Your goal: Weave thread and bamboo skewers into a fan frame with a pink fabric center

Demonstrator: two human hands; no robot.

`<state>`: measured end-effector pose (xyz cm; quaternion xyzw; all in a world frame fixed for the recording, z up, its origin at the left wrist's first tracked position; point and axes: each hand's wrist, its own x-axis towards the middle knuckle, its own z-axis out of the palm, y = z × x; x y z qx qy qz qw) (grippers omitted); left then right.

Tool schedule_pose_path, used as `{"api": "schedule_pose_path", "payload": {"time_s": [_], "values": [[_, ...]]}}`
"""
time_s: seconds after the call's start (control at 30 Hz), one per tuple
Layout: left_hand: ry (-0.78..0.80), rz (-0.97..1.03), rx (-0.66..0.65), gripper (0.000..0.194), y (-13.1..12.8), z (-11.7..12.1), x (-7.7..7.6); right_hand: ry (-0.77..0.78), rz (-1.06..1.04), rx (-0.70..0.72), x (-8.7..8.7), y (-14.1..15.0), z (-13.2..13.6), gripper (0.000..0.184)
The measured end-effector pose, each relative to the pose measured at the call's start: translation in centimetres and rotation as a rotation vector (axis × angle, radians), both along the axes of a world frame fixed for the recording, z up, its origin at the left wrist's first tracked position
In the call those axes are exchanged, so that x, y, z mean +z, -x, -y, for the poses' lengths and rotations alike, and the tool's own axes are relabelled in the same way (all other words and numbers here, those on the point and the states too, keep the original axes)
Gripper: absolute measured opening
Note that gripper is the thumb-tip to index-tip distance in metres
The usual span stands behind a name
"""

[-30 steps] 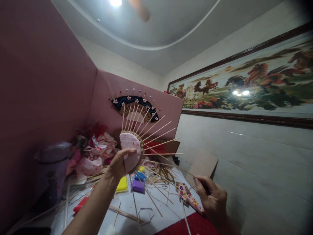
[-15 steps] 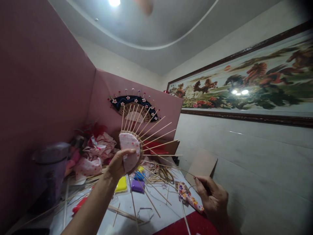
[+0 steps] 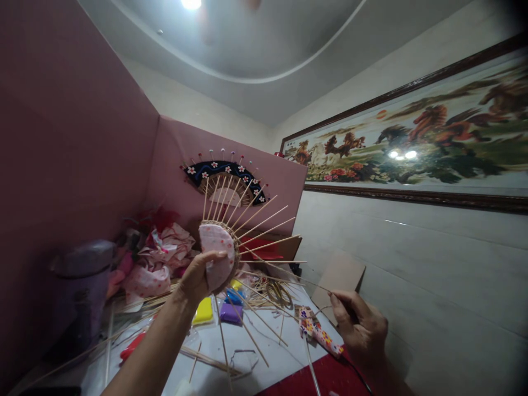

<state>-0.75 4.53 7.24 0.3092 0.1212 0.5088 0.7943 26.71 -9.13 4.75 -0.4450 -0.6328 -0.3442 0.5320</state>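
My left hand (image 3: 197, 279) grips a half-round fan frame (image 3: 214, 236), thumb across its pink dotted cloth face and fingers hidden behind. Thin wooden sticks (image 3: 264, 207) radiate from its curved edge, where brown twine is woven in rows. From that edge a length of twine (image 3: 303, 279) stretches to the right. My right hand (image 3: 363, 327) pinches the twine between thumb and forefinger, lower and apart from the frame. A flower-patterned glue gun (image 3: 317, 333) lies on the table just left of my right hand.
On the white table (image 3: 264, 335) lie yellow (image 3: 203, 311) and purple clay packs (image 3: 231, 313), a roll of tape (image 3: 279, 291) and loose sticks. Crumpled pink cloth (image 3: 165, 258) and a lilac container (image 3: 82, 291) stand left. A finished dark fan (image 3: 225, 170) rests against the pink panel.
My right hand has risen slightly, and the twine between it and the frame looks straighter. The left hand keeps its hold on the frame; the whole view has shifted a little.
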Motion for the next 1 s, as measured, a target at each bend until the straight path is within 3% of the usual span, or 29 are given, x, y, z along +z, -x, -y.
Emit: {"api": "schedule_pose_path", "payload": {"time_s": [0.2,0.53,1.0], "values": [[-0.003,0.014,0.042,0.016,0.1,-0.2,0.0,0.024,0.044,0.017,0.1,0.0,0.1,0.012],[0.002,0.013,0.006,0.017,0.3,-0.4,-0.1,0.012,-0.125,0.04,1.3,0.4,0.3,0.018],[-0.035,-0.019,0.007,0.016,0.3,-0.3,-0.1,0.062,-0.145,0.054,1.2,-0.6,-0.3,0.019]]}}
